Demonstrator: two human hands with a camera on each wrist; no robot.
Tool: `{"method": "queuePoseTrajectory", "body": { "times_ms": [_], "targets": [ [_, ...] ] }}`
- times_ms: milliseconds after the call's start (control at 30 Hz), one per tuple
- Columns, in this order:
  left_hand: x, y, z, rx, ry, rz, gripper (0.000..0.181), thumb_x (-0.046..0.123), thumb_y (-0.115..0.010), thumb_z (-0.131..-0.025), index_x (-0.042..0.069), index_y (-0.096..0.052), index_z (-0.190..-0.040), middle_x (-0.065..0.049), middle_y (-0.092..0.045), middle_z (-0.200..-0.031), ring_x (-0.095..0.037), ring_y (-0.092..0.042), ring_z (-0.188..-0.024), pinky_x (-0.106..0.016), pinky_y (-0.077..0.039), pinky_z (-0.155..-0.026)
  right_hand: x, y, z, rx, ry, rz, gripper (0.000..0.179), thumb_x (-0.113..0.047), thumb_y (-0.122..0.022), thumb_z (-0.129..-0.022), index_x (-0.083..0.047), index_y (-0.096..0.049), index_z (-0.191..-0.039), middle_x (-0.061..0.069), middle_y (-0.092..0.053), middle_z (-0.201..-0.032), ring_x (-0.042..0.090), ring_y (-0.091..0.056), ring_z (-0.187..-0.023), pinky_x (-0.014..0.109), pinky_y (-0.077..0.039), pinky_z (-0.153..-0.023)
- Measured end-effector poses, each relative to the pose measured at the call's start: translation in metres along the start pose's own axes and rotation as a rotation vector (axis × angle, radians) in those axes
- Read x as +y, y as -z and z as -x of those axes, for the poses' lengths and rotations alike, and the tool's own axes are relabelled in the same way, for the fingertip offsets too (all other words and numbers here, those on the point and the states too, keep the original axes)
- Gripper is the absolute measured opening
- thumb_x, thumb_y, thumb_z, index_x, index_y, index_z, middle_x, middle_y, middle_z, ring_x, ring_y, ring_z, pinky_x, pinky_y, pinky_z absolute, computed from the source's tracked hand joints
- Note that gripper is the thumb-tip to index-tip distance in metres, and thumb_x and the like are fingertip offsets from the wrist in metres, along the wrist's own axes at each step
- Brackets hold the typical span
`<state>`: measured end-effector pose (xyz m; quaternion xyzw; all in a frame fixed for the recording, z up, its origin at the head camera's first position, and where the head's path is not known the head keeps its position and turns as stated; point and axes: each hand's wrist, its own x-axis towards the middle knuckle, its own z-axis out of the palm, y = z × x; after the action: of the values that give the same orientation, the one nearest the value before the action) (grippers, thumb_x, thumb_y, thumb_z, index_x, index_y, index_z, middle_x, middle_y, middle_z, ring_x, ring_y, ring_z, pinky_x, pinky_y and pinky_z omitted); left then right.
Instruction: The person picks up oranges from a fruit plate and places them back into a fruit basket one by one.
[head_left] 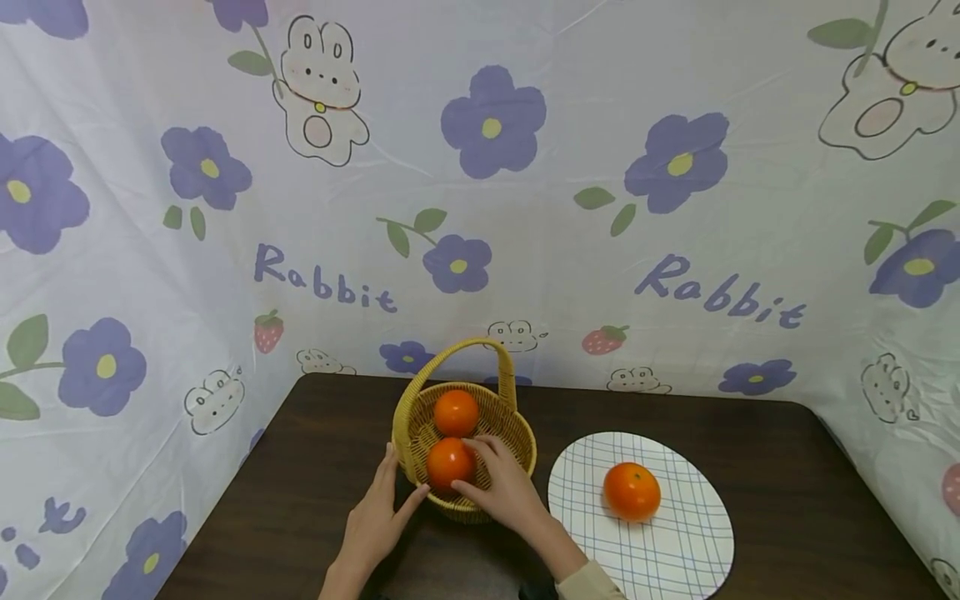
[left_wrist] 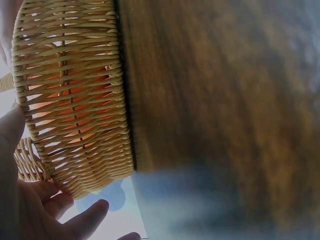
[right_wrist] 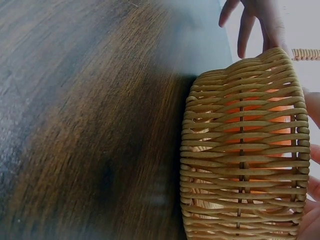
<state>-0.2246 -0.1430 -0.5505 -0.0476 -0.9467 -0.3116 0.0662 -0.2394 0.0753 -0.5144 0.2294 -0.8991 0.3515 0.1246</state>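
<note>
A yellow wicker basket (head_left: pixel 521 425) with an arched handle holds two round oranges. The back orange (head_left: pixel 456 412) lies near the far wall; the front orange (head_left: pixel 448 463) is close to the near rim. My right hand (head_left: pixel 510 496) reaches over the rim and grips the front orange between thumb and fingers. At the basket's left side, my left hand (head_left: pixel 372 512) rests against the weave, thumb at the near rim and fingers stretched along the side. Through the wicker wall (left_wrist: pixel 75 100) in the left wrist view, orange colour shows. Most of the right fingers are hidden in the right wrist view.
Right of the basket, a white oval plate (head_left: pixel 682 550) with blue grid lines carries another orange (head_left: pixel 632 492). Everything stands on a dark wooden table (head_left: pixel 795 492). A white cloth (head_left: pixel 570 233) printed with flowers and rabbits hangs behind and around it.
</note>
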Motion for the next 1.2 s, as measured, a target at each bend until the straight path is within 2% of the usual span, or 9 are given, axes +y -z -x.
{"method": "queuePoseTrajectory", "body": {
  "times_ms": [200,300,500,633,900,1200],
  "targets": [
    [0.0,-0.001,-0.001,-0.01,0.009,0.003,0.081,0.059,-0.047,-0.088,0.021,-0.013,-0.151,-0.001,-0.013,-0.156,-0.035,-0.056,-0.112,-0.033,-0.044,-0.052,0.003,0.002,0.004,0.033,0.014,0.013,0.057,-0.038,-0.071,-0.081,-0.011,-0.054,-0.128,0.009,-0.05,-0.125,0.026,-0.053,-0.113,0.044,-0.049,-0.084],
    [0.0,-0.001,-0.001,-0.013,0.011,0.001,0.081,0.06,-0.047,-0.088,0.022,-0.012,-0.151,0.0,-0.012,-0.156,-0.035,-0.055,-0.113,-0.032,-0.044,-0.051,0.004,0.003,0.005,0.042,0.01,0.01,0.057,-0.037,-0.071,-0.081,-0.012,-0.054,-0.128,0.009,-0.05,-0.125,0.026,-0.053,-0.113,0.044,-0.05,-0.082],
    [0.001,0.0,-0.001,-0.004,0.008,-0.017,0.081,0.06,-0.047,-0.088,0.021,-0.012,-0.151,-0.001,-0.013,-0.156,-0.035,-0.055,-0.114,-0.036,-0.046,-0.055,0.006,0.007,0.007,0.055,-0.02,0.004,0.056,-0.038,-0.071,-0.081,-0.016,-0.054,-0.129,0.006,-0.05,-0.126,0.025,-0.054,-0.112,0.046,-0.05,-0.079],
    [0.001,0.0,-0.001,-0.007,0.008,-0.017,0.081,0.06,-0.047,-0.088,0.022,-0.012,-0.151,-0.002,-0.013,-0.156,-0.035,-0.054,-0.115,-0.037,-0.047,-0.056,0.009,0.009,0.01,0.084,-0.009,0.007,0.055,-0.037,-0.072,-0.08,-0.017,-0.054,-0.129,0.004,-0.051,-0.124,0.024,-0.056,-0.11,0.044,-0.051,-0.078],
    [0.002,0.0,0.0,-0.004,0.017,-0.008,0.082,0.062,-0.047,-0.087,0.022,-0.012,-0.151,-0.002,-0.014,-0.156,-0.035,-0.052,-0.118,-0.044,-0.049,-0.062,0.008,0.016,0.015,0.11,-0.001,-0.005,0.053,-0.039,-0.071,-0.08,-0.023,-0.055,-0.128,0.001,-0.051,-0.124,0.021,-0.054,-0.113,0.041,-0.049,-0.084],
    [0.002,-0.001,0.0,0.002,0.023,-0.009,0.082,0.062,-0.047,-0.087,0.024,-0.013,-0.15,0.0,-0.015,-0.155,-0.033,-0.052,-0.119,-0.042,-0.049,-0.062,0.005,0.023,0.019,0.128,0.006,-0.009,0.053,-0.037,-0.073,-0.079,-0.025,-0.055,-0.127,0.0,-0.052,-0.123,0.02,-0.054,-0.111,0.041,-0.049,-0.084]
  ]
}}
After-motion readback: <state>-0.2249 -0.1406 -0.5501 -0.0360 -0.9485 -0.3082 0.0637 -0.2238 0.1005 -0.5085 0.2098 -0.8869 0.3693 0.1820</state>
